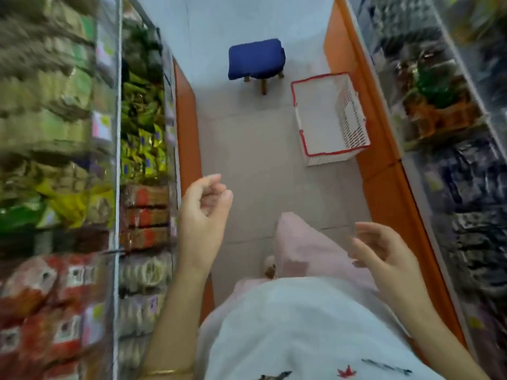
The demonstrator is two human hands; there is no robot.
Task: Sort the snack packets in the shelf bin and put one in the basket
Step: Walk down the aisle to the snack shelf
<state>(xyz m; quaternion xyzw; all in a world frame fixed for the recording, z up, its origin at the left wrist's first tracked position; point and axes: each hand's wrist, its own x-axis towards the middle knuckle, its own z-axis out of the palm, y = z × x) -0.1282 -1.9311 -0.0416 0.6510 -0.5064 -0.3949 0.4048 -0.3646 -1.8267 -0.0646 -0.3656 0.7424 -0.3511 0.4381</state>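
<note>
A white basket with a red rim [299, 111] stands on the floor by the right shelf, and nothing shows inside it. Snack packets [142, 149] in green and yellow fill the clear bins of the left shelf, blurred by motion. My left hand [204, 215] hovers in the aisle beside the left shelf, fingers loosely curled and holding nothing. Over my lap, my right hand [384, 253] hangs with relaxed fingers, also holding nothing. Both hands are well short of the basket.
A blue cushioned stool [256, 60] stands on the floor beyond the basket. Orange shelf bases [188, 127] line both sides of the narrow tiled aisle. The right shelf [444, 105] holds dark packets. Red and orange packets [145, 212] sit lower on the left shelf.
</note>
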